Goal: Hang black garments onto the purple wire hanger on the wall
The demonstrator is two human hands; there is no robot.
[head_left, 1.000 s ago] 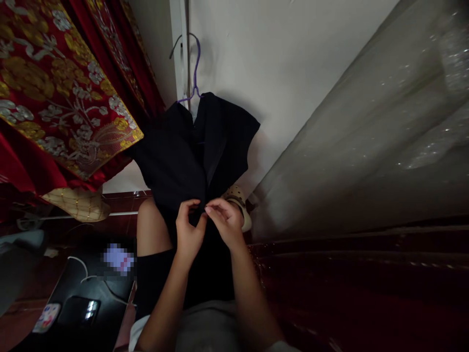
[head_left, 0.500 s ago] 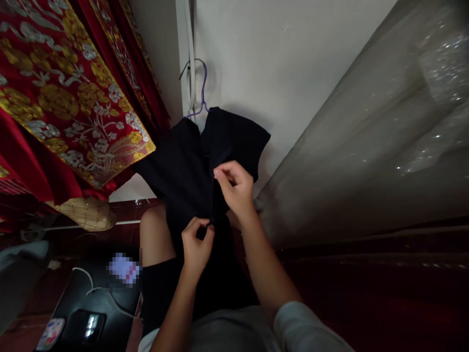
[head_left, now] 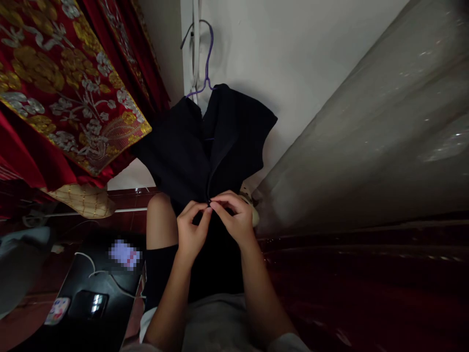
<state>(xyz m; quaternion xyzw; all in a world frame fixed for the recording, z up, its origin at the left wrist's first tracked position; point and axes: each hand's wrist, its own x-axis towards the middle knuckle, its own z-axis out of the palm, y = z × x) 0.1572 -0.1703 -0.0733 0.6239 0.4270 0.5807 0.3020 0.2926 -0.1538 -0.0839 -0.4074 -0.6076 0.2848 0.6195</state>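
Note:
A dark, nearly black garment (head_left: 183,146) with short, wide sleeves hangs by its shoulders from a purple hanger (head_left: 209,54). Its front opens in a V. At the low point of that opening, my left hand (head_left: 192,225) pinches the front edge of the cloth between thumb and fingertips. My right hand (head_left: 236,215) is closed in a pinch on the same spot, its fingertips touching or almost touching those of the left. Whether a small item sits between the fingertips is too dark to tell.
Red cloth with gold and silver embroidery (head_left: 91,93) hangs at the left. Below it, a black low table (head_left: 113,313) carries a dark phone (head_left: 88,305), a blurred-out item and a white cable (head_left: 117,291). Clear plastic sheeting (head_left: 330,161) covers something large along the right.
My right hand has come down from higher on the garment's front edge to meet my left hand. The view has shifted, and the garment's opening spreads wider.

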